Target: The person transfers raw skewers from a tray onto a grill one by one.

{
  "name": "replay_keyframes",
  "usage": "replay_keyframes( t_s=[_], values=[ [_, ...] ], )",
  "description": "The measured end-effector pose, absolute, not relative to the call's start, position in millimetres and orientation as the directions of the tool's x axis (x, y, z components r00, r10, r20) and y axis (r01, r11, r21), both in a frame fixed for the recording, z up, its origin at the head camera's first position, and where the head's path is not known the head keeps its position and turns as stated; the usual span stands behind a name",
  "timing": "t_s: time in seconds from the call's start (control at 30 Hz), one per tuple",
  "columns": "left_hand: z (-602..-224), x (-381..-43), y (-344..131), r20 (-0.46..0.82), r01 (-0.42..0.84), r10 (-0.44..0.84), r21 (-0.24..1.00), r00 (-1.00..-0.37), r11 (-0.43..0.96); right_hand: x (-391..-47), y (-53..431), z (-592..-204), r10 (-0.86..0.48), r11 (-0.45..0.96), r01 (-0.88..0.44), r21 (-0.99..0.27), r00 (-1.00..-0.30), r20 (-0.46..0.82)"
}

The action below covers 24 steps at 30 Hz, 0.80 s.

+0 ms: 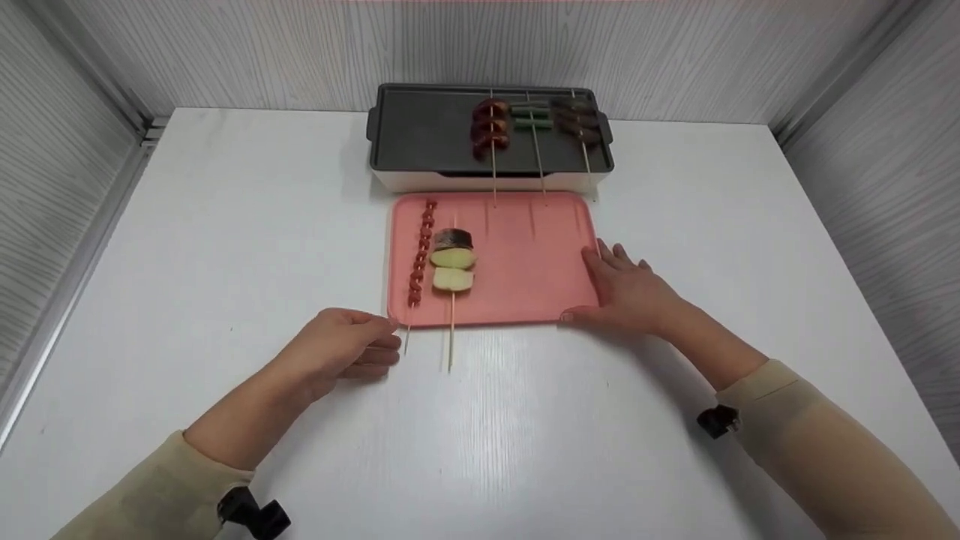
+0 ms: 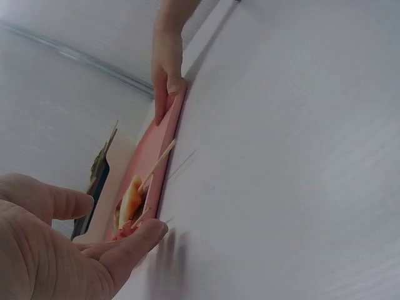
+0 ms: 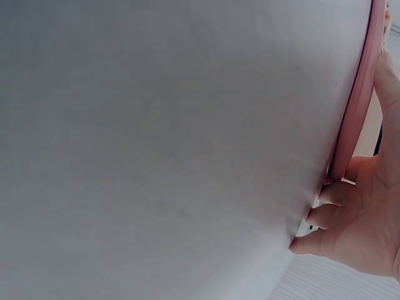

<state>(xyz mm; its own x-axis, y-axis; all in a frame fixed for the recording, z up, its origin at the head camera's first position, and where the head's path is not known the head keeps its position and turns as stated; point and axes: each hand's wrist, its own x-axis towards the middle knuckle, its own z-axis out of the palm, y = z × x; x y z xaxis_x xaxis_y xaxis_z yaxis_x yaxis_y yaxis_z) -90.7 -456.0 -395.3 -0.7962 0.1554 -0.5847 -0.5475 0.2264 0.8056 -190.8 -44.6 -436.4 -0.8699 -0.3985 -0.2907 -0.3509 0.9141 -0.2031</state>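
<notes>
A pink tray [image 1: 532, 262] lies on the white table with two skewers on its left part. One carries small red pieces [image 1: 421, 251]; the other holds two pale slices [image 1: 453, 259] and a dark-skinned piece. Both sticks jut over the front edge. At the front left corner is my left hand [image 1: 349, 346], close to the red skewer's stick; in the left wrist view its thumb stands apart from the fingers. My right hand [image 1: 634, 296] spreads at the tray's front right corner, thumb along the front edge and fingers at the right side.
Behind the tray stands a grill [image 1: 424, 131] with a dark flat plate. On its right half lie a dark red skewer [image 1: 491, 124], a green one [image 1: 531, 123] and a brown one [image 1: 579, 124], their sticks pointing forward. Pale wood-grain walls [image 1: 285, 52] enclose the table.
</notes>
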Motion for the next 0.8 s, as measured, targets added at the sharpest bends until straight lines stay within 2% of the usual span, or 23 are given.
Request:
replay_keyframes(
  t_s=[0.33, 0.8],
  values=[
    [-409, -99, -453, -0.654, -0.657, 0.211, 0.751, -0.727, 0.062, -191, -45, -436, -0.398, 0.914, -0.351, -0.202, -0.869, -0.293],
    [-409, -102, -451, -0.638, -0.658, 0.245, 0.753, -0.73, 0.002, -191, -45, -436, -0.39, 0.916, -0.332, -0.226, -0.869, -0.303]
  ],
)
